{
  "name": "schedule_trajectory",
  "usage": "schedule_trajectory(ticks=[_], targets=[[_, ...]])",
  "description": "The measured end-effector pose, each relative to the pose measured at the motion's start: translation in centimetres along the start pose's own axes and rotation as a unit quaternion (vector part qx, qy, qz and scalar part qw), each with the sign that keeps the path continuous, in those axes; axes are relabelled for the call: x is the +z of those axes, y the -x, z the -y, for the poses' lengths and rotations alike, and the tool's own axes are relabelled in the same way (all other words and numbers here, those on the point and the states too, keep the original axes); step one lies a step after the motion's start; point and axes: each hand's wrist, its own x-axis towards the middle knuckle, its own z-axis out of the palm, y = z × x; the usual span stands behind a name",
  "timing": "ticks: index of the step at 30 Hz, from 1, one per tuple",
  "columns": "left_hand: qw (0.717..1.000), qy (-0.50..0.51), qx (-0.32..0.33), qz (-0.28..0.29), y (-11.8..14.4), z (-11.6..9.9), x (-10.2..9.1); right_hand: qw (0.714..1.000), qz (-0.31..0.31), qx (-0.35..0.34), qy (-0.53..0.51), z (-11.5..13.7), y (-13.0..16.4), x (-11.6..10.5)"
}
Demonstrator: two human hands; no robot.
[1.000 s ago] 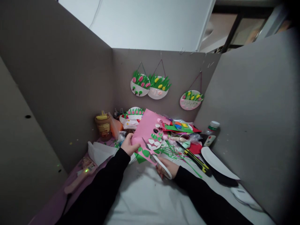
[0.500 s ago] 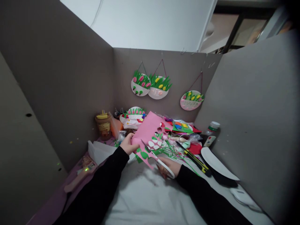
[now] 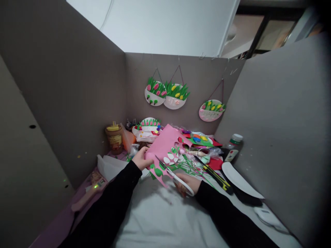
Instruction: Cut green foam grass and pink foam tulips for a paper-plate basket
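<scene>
My left hand (image 3: pixel 140 159) pinches the left edge of a pink foam sheet (image 3: pixel 165 144) that has cut-out holes and is held up over the table. White-handled scissors (image 3: pixel 176 177) sit in my right hand (image 3: pixel 188 183), their blades reaching up-left into the sheet's lower edge. Green foam scraps (image 3: pixel 156 171) show just under the sheet. Both arms are in black sleeves.
Grey cardboard walls enclose the table; three paper-plate flower crafts (image 3: pixel 167 93) hang on the back wall. A craft pile (image 3: pixel 199 141), yellow-lidded jar (image 3: pixel 114 137), glue bottle (image 3: pixel 234 146), yellow-black utility knife (image 3: pixel 216 175), white paper plate (image 3: pixel 240 179) and pink glue gun (image 3: pixel 86 196) lie around.
The pink sheet has tilted and shifted slightly right. The scissors and my right hand have moved a little right and down along the sheet's lower edge.
</scene>
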Motion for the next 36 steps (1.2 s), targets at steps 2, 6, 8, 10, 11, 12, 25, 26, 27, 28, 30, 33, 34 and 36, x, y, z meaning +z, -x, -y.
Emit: schedule_trajectory(ticks=[2, 6, 8, 10, 11, 12, 25, 26, 27, 28, 30, 33, 34, 36], targets=[[1.000, -0.004, -0.001, 0.001, 0.0, 0.0, 0.0, 1.000, 0.008, -0.008, 0.007, -0.2, -0.1, -0.2], [1.000, -0.008, 0.000, -0.001, -0.2, 0.2, -0.1, 1.000, 0.014, -0.016, 0.004, -0.3, -0.1, -0.4], [1.000, -0.004, 0.011, -0.015, -0.4, 0.5, -0.4, 1.000, 0.007, -0.011, 0.001, -0.1, 0.0, -0.3], [0.998, 0.002, 0.026, -0.054, -0.6, 0.9, -0.5, 1.000, -0.007, -0.006, 0.003, 0.2, 0.1, -0.1], [0.996, 0.013, 0.032, -0.082, -0.8, 1.1, -0.5, 1.000, -0.015, -0.005, 0.001, 0.3, 0.1, 0.0], [0.993, 0.032, 0.034, -0.110, -0.9, 1.3, -0.5, 1.000, -0.025, -0.006, -0.004, 0.4, 0.0, 0.2], [0.981, 0.046, 0.012, -0.190, -0.9, 3.4, 2.2, 0.996, -0.063, -0.037, -0.055, -0.2, -1.2, 1.9], [0.979, 0.024, 0.016, -0.200, -0.8, 3.1, 2.2, 0.996, -0.066, -0.034, -0.054, -0.2, -1.1, 1.8], [0.978, 0.005, 0.020, -0.209, -0.6, 2.9, 2.2, 0.996, -0.068, -0.034, -0.050, -0.1, -1.1, 1.8], [0.976, -0.010, 0.023, -0.214, -0.5, 2.6, 2.1, 0.996, -0.069, -0.035, -0.044, 0.0, -1.0, 1.8], [0.975, -0.028, 0.021, -0.218, -0.4, 2.3, 2.1, 0.996, -0.066, -0.041, -0.034, 0.2, -0.9, 1.8], [0.976, -0.019, 0.009, -0.215, -0.5, 2.4, 2.1, 0.997, -0.058, -0.049, -0.032, 0.5, -0.7, 1.8], [0.977, -0.012, 0.006, -0.214, -0.6, 2.6, 2.0, 0.997, -0.056, -0.050, -0.034, 0.5, -0.7, 1.8], [0.977, -0.005, 0.001, -0.212, -0.9, 3.0, 1.9, 0.997, -0.055, -0.048, -0.035, 0.5, -0.6, 1.7]])
